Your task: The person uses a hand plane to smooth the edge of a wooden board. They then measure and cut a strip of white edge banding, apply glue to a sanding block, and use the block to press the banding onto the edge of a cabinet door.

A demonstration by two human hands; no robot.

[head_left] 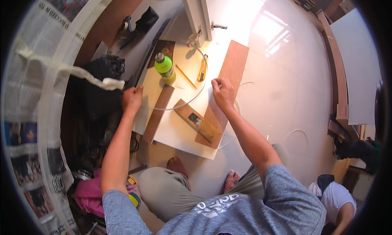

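Observation:
My left hand (132, 98) is closed in the air beside the left edge of a white board (179, 135); what its fingers pinch is hidden. A thin white strip (189, 103) curves over the board, one end running toward that hand. My right hand (223, 92) is closed above a long brown wooden plank (236, 60), its fingers pressed together on something too small to make out. Between the hands lie a wooden hand plane (199, 122), a pencil (186, 76) and a yellow utility knife (202, 68). A green bottle (164, 67) stands behind a narrow brown board (158, 114).
White panels with metal hinges (194, 38) rise at the far side. On the left, crumpled tape (112, 84) hangs from newspaper-covered surfaces (36, 96) near a black bag (100, 88). A pink bag (90, 194) lies lower left. Another person (337, 202) is at lower right.

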